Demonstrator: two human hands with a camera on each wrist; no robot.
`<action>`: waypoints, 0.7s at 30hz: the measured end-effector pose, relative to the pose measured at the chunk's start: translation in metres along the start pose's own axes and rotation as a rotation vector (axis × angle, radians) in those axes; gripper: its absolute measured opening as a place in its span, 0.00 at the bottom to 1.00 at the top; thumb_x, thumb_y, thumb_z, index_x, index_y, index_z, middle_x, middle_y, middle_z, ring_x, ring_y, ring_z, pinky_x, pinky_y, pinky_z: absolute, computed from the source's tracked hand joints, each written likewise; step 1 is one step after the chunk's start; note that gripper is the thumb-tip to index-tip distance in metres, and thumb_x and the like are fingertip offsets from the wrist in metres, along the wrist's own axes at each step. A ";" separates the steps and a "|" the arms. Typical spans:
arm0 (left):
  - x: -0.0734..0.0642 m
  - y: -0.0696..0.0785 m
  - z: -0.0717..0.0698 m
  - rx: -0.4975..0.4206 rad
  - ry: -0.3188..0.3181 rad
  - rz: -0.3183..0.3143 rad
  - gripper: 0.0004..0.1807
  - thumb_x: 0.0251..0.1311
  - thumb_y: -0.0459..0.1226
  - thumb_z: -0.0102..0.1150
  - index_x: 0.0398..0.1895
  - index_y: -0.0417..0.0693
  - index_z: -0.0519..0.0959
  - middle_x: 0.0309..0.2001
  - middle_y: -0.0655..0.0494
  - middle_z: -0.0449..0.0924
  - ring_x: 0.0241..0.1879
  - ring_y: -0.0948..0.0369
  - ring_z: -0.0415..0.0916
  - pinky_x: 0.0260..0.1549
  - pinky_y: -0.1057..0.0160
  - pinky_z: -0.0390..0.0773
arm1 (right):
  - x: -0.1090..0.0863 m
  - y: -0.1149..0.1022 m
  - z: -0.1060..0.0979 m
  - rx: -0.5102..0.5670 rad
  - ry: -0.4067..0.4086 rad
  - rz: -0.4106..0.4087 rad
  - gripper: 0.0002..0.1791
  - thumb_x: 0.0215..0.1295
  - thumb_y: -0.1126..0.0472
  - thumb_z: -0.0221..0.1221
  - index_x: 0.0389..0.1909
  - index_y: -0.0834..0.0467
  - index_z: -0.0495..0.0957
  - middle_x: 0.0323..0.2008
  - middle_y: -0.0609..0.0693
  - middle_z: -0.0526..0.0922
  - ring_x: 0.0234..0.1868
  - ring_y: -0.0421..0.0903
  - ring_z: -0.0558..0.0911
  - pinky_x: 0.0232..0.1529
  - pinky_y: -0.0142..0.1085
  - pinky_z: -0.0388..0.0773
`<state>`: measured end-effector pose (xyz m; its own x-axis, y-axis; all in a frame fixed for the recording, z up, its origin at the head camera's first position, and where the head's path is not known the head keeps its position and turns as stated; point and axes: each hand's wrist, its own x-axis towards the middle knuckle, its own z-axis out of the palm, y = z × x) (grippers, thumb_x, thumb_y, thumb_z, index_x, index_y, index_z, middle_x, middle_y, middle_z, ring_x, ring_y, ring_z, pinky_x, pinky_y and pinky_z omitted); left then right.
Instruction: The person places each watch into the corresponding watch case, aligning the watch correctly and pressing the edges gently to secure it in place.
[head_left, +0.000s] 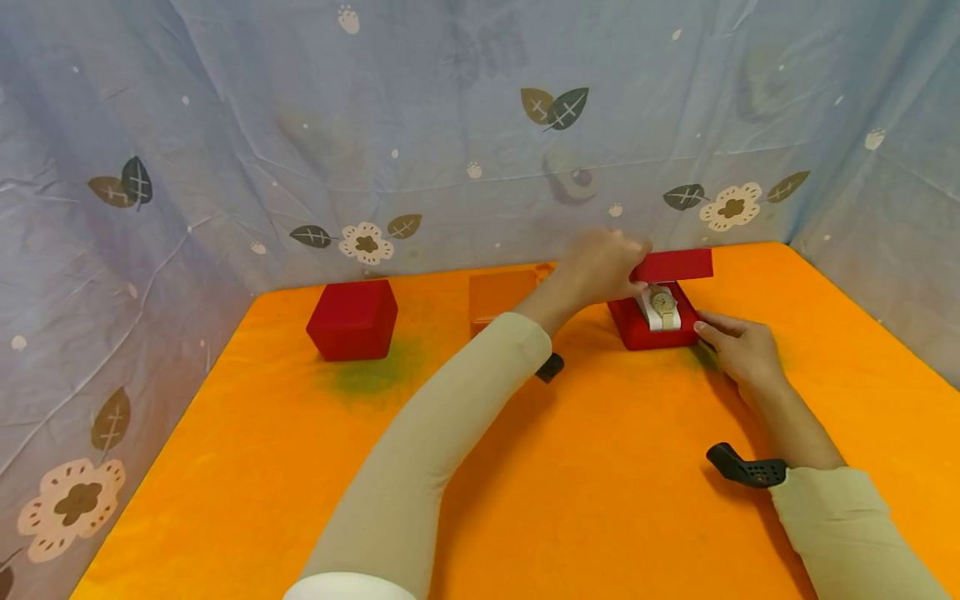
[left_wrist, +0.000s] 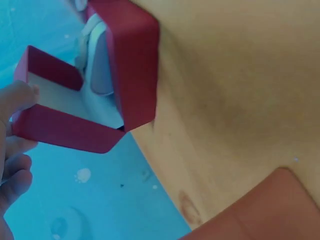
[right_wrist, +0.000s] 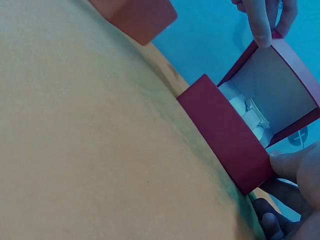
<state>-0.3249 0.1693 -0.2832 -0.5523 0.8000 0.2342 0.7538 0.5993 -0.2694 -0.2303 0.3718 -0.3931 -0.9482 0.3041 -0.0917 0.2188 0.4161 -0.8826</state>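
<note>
A red watch box (head_left: 652,337) stands with its lid (head_left: 681,265) raised near the table's back right. Inside, a gold-coloured watch (head_left: 662,302) wraps round a white cushion (right_wrist: 252,117). My left hand (head_left: 600,267) pinches the lid's edge between thumb and fingers; in the left wrist view the thumb (left_wrist: 22,95) presses on the pale inner side. At the base's right side, my right hand (head_left: 746,354) holds the corner, its thumb (right_wrist: 287,162) on the outer wall and the other fingers underneath or behind, partly hidden.
Left of the watch box sits an orange box (head_left: 501,296), partly covered by my left arm. A second red box (head_left: 352,319), with its lid down, stands farther left. Patterned curtain (head_left: 450,125) hangs directly behind the orange tabletop (head_left: 600,467).
</note>
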 end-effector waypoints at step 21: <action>-0.014 0.024 0.023 0.106 0.014 0.107 0.20 0.64 0.53 0.55 0.54 0.55 0.74 0.44 0.62 0.84 0.39 0.64 0.81 0.37 0.70 0.80 | 0.001 0.001 0.000 -0.033 -0.005 0.008 0.33 0.71 0.42 0.49 0.70 0.54 0.59 0.69 0.60 0.65 0.65 0.55 0.69 0.49 0.21 0.76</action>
<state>-0.3070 0.1728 -0.3145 -0.4655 0.8594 0.2115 0.7661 0.5109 -0.3900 -0.2307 0.3724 -0.3939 -0.9475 0.3035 -0.1005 0.2333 0.4416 -0.8663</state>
